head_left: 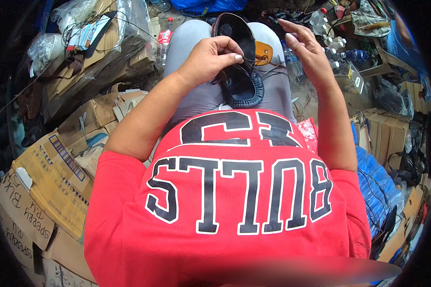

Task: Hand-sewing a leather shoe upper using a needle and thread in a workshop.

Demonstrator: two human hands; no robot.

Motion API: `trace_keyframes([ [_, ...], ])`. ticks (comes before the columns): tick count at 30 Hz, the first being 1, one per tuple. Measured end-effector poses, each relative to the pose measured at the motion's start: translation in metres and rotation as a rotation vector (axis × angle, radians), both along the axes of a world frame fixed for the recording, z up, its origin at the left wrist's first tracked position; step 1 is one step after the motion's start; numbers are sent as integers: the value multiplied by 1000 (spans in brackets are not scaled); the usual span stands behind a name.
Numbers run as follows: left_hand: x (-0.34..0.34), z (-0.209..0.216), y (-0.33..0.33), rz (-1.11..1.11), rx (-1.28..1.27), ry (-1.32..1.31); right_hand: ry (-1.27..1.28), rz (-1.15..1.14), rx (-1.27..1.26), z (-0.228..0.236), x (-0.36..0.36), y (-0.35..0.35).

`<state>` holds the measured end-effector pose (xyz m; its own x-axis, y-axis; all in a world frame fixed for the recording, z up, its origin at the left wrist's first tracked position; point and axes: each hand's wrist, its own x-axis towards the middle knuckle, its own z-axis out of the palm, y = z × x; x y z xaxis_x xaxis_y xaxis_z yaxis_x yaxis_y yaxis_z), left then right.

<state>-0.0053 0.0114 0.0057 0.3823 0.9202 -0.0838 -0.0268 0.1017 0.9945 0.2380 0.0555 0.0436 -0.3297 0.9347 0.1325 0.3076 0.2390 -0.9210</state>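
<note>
A black leather shoe [249, 91] with a gathered seam round its toe lies between my knees, its toe toward me. An orange-tan leather flap [263, 52] with small holes sticks out on its right side. My left hand [208, 60] is over the shoe, thumb and forefinger pinched together at dark thread [273, 67]; the exact grip is small and partly hidden. Loose strands of this thread trail right across my knee. My right hand [309, 55] is raised to the right of the shoe, fingers stretched out and apart from the thumb, with nothing plainly in it.
A red-capped bottle [165, 37] stands left of my knee. Cardboard boxes [48, 177] and plastic-wrapped stacks crowd the left. Several clear bottles [333, 43], more cardboard [388, 131] and blue plastic sheeting [376, 184] are at the right. A blue bag [206, 5] is beyond my knees.
</note>
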Motion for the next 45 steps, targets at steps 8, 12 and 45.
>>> trace_keyframes([
  [8, 4, 0, 1, 18, 21, -14, -611, 321, 552, 9, -32, -8],
  [12, 3, -2, 0, 15, 3, -14, -532, 297, 520, 6, -33, -2],
  [45, -1, -8, 2, -67, 46, 177, 2, -83, 383, 60, 19, 45],
])
